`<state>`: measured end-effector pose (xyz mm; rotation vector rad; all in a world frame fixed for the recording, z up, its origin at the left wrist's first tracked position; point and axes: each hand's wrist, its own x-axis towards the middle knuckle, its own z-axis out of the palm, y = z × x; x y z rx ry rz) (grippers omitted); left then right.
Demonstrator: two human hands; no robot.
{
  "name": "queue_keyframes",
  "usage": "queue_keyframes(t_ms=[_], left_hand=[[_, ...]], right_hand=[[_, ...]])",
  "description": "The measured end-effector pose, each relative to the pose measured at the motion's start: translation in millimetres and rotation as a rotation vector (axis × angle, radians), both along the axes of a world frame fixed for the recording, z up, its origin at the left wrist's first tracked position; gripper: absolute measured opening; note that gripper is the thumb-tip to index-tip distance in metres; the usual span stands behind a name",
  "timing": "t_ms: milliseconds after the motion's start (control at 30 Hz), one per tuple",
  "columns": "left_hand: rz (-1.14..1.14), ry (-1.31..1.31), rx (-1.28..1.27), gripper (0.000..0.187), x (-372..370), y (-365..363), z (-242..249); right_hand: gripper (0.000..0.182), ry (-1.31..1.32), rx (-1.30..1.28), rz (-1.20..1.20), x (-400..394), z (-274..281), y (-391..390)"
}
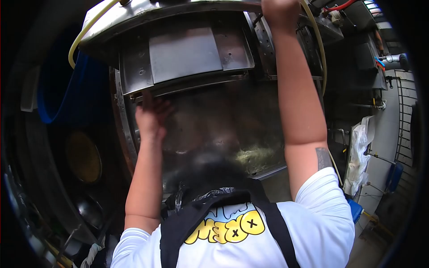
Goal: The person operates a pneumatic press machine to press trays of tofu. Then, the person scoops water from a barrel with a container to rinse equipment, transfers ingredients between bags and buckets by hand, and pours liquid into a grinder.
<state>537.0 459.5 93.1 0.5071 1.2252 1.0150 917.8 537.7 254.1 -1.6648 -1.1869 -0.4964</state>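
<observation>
My left hand [153,115] is just below the front edge of a shiny metal panel [185,51] set under a steel counter. Its fingers are spread and slightly blurred, and one points up at the panel's lower left corner; whether it touches cannot be told. Stretched far forward, my right hand [280,13] is at the counter's front edge [210,6], partly cut off by the top of the picture. Its fingers look curled closed, but what they hold, if anything, is hidden. Below the panel is a dull metal surface [210,116].
A yellowish hose [71,53] loops at the left, and another hose [318,35] hangs beside my right arm. A blue barrel [60,100] stands left of the counter, with a round pan [84,156] lower down. Clear plastic sheeting [358,152] hangs along the right.
</observation>
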Motion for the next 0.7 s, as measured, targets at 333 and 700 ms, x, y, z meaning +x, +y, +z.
queue_keyframes(t_ms=[333,700], left_hand=[[0.016,-0.279,-0.072,0.03,28,-7,-3],[-0.121,0.009,0.103,0.025,-59,-77,59]], right_hand=[[0.027,-0.423,-0.014,-0.014,39,18,28],[0.058,-0.053,-0.927,-0.182,47,101,-35]])
